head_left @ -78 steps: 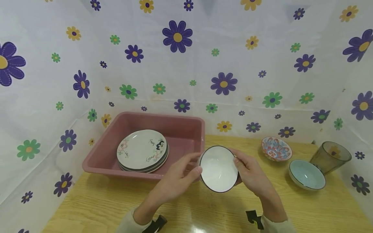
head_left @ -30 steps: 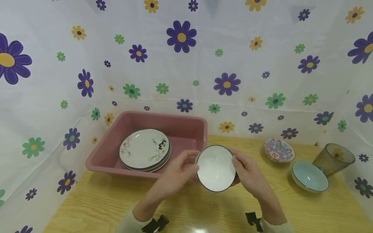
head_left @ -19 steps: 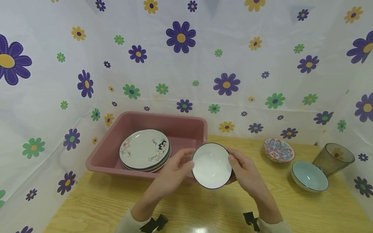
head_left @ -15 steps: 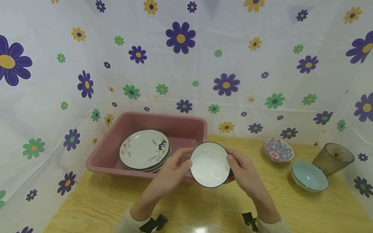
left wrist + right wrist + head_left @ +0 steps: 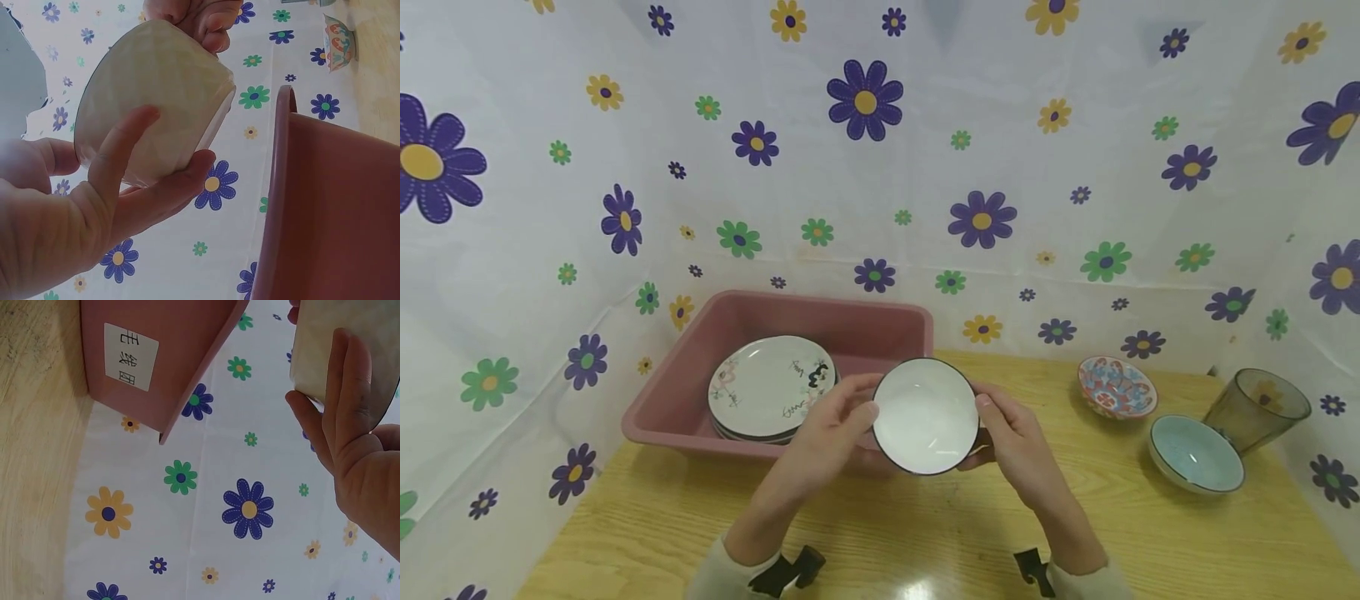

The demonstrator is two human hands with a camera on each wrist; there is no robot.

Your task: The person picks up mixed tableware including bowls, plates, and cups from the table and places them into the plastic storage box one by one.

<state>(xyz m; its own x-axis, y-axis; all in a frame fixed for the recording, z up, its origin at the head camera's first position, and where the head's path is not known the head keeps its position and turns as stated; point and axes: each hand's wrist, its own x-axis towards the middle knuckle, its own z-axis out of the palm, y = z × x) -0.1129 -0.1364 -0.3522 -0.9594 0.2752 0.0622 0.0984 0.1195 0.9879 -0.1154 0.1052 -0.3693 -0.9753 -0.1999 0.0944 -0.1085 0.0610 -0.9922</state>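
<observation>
The left thumb bends over the near side of the rim of a white bowl point(image 5: 927, 417), while the other fingers of that left hand point(image 5: 826, 433) curl behind it, hidden from the head view; the left wrist camera finds them spread against the ribbed outer wall and the base. The right hand point(image 5: 1017, 442) pinches the opposite side, two fingers lying together on the wall. There, the bowl runs off the frame.

It's held up off the wooden table point(image 5: 865, 533), mouth tipped toward the person, covering the front right corner of a pink bin point(image 5: 700, 444). In the bin sit stacked plates point(image 5: 771, 385); only the top one shows properly, so I can't count them.

Well off to the right are a red-patterned bowl point(image 5: 1117, 389), a pale blue bowl point(image 5: 1197, 454) and a tinted cup point(image 5: 1255, 408), partly hidden behind the blue one; whether those two touch, I can't tell.
</observation>
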